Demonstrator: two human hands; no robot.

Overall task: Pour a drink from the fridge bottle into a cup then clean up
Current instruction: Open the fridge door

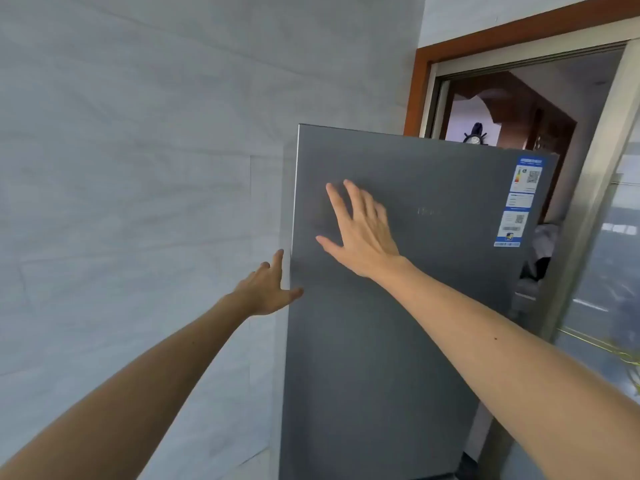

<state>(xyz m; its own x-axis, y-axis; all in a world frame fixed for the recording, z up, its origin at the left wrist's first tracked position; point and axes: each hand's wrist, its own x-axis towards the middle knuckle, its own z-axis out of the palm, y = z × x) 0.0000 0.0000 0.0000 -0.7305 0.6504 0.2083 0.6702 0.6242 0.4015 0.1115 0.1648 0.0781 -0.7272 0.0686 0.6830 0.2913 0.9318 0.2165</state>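
Note:
A tall grey fridge [398, 323] fills the middle of the view, its door closed as far as I can see. My right hand [360, 230] lies flat against the upper door with fingers spread and straight. My left hand [266, 289] reaches to the door's left edge, fingers extended along the gap beside the wall and thumb touching the door front. No bottle or cup is in view.
A pale grey tiled wall [138, 168] stands close on the fridge's left. Blue and white labels [519, 202] are stuck on the door's upper right. Behind the fridge is a wooden-framed doorway [426, 64] with a sliding glass door [609, 254] at the right.

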